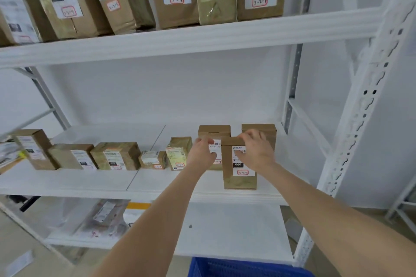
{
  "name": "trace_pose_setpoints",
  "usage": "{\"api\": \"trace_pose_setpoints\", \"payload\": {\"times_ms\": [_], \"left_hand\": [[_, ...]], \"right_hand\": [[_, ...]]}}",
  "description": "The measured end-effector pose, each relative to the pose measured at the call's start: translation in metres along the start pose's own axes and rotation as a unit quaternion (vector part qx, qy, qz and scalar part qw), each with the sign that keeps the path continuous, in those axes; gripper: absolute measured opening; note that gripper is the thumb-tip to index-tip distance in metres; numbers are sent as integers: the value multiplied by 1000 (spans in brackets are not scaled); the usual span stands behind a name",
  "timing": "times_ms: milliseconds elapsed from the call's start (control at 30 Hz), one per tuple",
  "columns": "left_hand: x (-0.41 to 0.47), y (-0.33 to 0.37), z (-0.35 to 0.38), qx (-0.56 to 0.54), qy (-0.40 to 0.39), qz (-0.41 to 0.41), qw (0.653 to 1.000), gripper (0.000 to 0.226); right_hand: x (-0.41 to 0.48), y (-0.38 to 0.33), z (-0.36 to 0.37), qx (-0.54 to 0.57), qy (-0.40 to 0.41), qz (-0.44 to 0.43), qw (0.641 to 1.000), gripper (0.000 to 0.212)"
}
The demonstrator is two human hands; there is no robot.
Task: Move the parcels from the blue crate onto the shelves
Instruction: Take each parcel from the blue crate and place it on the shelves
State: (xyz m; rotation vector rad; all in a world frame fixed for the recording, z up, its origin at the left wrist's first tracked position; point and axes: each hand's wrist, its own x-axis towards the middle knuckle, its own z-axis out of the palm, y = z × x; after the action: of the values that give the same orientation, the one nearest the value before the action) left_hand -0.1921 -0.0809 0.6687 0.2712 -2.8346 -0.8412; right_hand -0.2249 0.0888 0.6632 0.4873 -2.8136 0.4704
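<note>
Gripping the parcel (239, 177) by its top, the right hand (254, 150) is curled over the upper edge and label. The left hand (201, 153) is held half-curled at the parcel's upper left corner; contact cannot be told. The parcel stands upright near the front edge of the shelf (171, 183), towards its right end, before another box (213, 131). It is best slid squarely into the row, label kept outward. The blue crate (236, 269) is seen below.

Parcel storeroom, probably a courier depot: white slotted steel shelving (202, 37) is carrying labelled, hand-numbered cardboard parcels (177, 14) along its front edges.
</note>
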Motion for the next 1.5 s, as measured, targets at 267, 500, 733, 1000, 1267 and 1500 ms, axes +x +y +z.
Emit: {"api": "trace_pose_setpoints", "payload": {"times_ms": [267, 500, 733, 1000, 1267, 1500], "left_hand": [[31, -26, -7, 10, -32, 80, 996, 40], [53, -37, -6, 10, -28, 130, 991, 39], [47, -11, 15, 90, -34, 200, 975, 48], [57, -12, 4, 113, -15, 142, 983, 44], [68, -40, -23, 146, -32, 111, 983, 41], [88, -115, -49, 138, -71, 103, 983, 44]], "right_hand": [[13, -9, -3, 19, 27, 108, 994, 61], [14, -3, -12, 49, 87, 219, 971, 55], [16, 12, -3, -23, -9, 154, 988, 62], [23, 0, 15, -39, -16, 80, 996, 65], [57, -59, 22, -18, 20, 5, 1000, 61], [86, -136, 66, -17, 21, -34, 999, 55]]}}
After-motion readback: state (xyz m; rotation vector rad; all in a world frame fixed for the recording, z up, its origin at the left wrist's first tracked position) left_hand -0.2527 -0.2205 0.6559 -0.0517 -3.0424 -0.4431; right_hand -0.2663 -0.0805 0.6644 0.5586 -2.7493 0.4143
